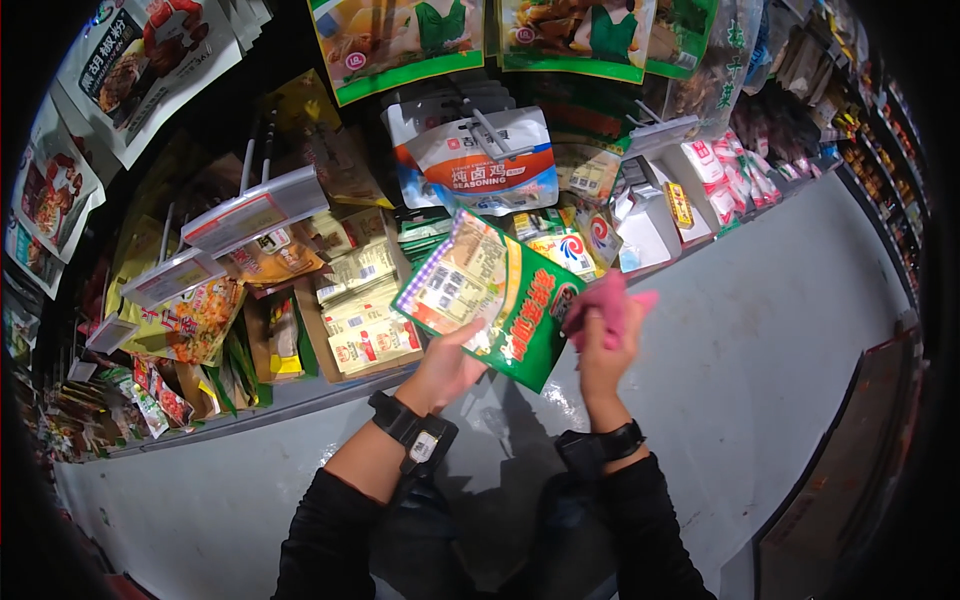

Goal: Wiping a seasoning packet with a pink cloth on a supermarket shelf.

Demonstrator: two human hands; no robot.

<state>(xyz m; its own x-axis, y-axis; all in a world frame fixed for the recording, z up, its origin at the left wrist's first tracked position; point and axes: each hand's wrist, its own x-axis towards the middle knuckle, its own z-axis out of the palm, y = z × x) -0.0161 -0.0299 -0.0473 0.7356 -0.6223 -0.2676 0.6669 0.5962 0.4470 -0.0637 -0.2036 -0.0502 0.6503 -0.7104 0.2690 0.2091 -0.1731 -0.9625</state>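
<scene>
A green seasoning packet (491, 296) with printed writing is tilted in front of me. My left hand (452, 367) grips its lower left edge, thumb on the printed face. A bunched pink cloth (609, 311) is held in my right hand (606, 360), close to the packet's right edge; whether cloth and packet touch is unclear. Behind the packet, white and orange seasoning pouches (487, 161) hang from a metal hook. Cardboard boxes of small cream sachets (367, 300) stand on the low shelf left of the packet.
Price-tag holders (255, 206) on metal prongs jut out at left. Large green-edged packets (405, 45) hang above. Pink and white packets (724, 176) lie in a bin at right. The grey floor (720, 360) spreads below the shelf edge; a dark low structure (832, 480) stands at lower right.
</scene>
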